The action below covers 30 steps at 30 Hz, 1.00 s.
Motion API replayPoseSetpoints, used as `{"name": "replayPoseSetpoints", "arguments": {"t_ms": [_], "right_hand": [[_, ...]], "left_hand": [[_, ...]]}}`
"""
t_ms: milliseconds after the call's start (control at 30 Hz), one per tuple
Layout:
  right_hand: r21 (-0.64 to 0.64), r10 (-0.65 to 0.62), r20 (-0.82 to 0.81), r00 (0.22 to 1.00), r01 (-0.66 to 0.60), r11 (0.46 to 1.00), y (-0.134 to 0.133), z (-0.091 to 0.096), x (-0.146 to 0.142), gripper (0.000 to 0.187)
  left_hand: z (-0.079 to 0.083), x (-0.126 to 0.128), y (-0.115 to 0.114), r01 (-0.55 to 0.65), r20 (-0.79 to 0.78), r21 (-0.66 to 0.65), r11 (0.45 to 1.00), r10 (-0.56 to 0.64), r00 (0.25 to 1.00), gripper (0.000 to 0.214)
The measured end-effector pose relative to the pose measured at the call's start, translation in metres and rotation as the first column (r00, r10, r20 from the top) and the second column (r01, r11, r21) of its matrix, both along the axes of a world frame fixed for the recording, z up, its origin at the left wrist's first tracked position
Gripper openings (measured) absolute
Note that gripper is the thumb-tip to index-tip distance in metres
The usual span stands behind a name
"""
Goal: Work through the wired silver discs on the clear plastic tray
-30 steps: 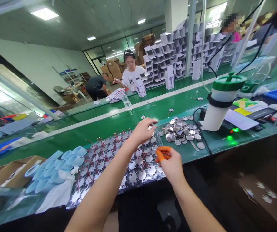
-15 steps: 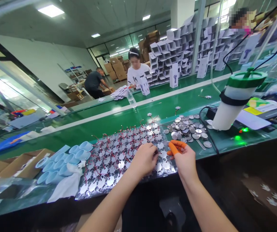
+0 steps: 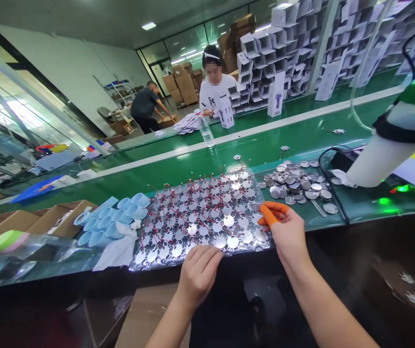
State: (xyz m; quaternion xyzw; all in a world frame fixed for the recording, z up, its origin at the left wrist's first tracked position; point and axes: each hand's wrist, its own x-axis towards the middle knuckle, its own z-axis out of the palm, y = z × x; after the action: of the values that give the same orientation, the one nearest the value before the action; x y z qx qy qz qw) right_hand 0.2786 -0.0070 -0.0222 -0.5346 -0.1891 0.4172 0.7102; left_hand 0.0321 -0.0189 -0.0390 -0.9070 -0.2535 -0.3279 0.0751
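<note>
A sheet of several round silver star-shaped boards with red wires (image 3: 200, 217) lies on the green bench near its front edge. My left hand (image 3: 198, 273) rests at the sheet's near edge with its fingers curled together, and anything in them is hidden. My right hand (image 3: 285, 232), with orange finger cots on two fingers, pinches at the sheet's right edge. I cannot make out what it pinches. A heap of loose silver discs (image 3: 296, 181) lies just right of the sheet.
Pale blue cups (image 3: 111, 220) and a white cloth (image 3: 118, 251) lie left of the sheet, with cardboard boxes (image 3: 29, 224) beyond. A white bottle with a green cap (image 3: 395, 140) leans at the right. Two people work across the green conveyor (image 3: 265, 140).
My left hand has drawn back from the far side of the sheet to its near edge. My right hand has stayed at the sheet's right edge. The view has tilted down.
</note>
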Motion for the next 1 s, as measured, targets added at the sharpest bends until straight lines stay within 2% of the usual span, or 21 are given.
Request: {"name": "replayPoseSetpoints", "arguments": {"t_ms": [167,267,333,400,733,800,867,1000], "right_hand": [[-0.05,0.243,0.047,0.969,-0.24,0.969,-0.01,-0.006,-0.013,0.038],[-0.097,0.358,0.071,0.931,-0.351,0.931,-0.015,-0.008,-0.017,0.032],[-0.109,0.379,0.075,0.922,-0.37,0.923,-0.017,-0.008,-0.018,0.03],[-0.111,0.377,0.077,0.923,-0.368,0.923,-0.017,-0.008,-0.017,0.03],[-0.096,0.343,0.078,0.936,-0.335,0.937,-0.015,-0.003,-0.009,0.032],[-0.09,0.338,0.075,0.938,-0.332,0.939,-0.015,-0.002,-0.009,0.031],[-0.086,0.333,0.07,0.94,-0.327,0.941,-0.015,-0.002,-0.01,0.031],[-0.07,0.362,0.025,0.932,-0.359,0.931,-0.015,-0.002,-0.013,0.031]], "left_hand": [[0.009,0.004,-0.013,-0.138,0.117,-0.246,0.959,0.171,0.978,0.03],[0.022,0.01,-0.006,-0.171,-0.021,-0.379,0.91,0.176,0.984,0.04],[0.028,0.013,0.0,-0.184,-0.136,-0.462,0.868,0.135,0.981,0.046],[0.031,0.015,0.005,-0.194,-0.188,-0.521,0.831,0.11,0.976,0.045],[0.041,0.017,0.014,-0.198,-0.204,-0.624,0.756,0.087,0.975,0.038],[0.04,0.016,0.019,-0.181,-0.159,-0.654,0.734,0.1,0.982,0.033],[0.037,0.012,0.023,-0.149,-0.064,-0.71,0.688,0.148,0.987,0.029],[0.028,0.002,0.029,0.037,0.243,-0.812,0.583,0.28,0.929,0.029]]}}
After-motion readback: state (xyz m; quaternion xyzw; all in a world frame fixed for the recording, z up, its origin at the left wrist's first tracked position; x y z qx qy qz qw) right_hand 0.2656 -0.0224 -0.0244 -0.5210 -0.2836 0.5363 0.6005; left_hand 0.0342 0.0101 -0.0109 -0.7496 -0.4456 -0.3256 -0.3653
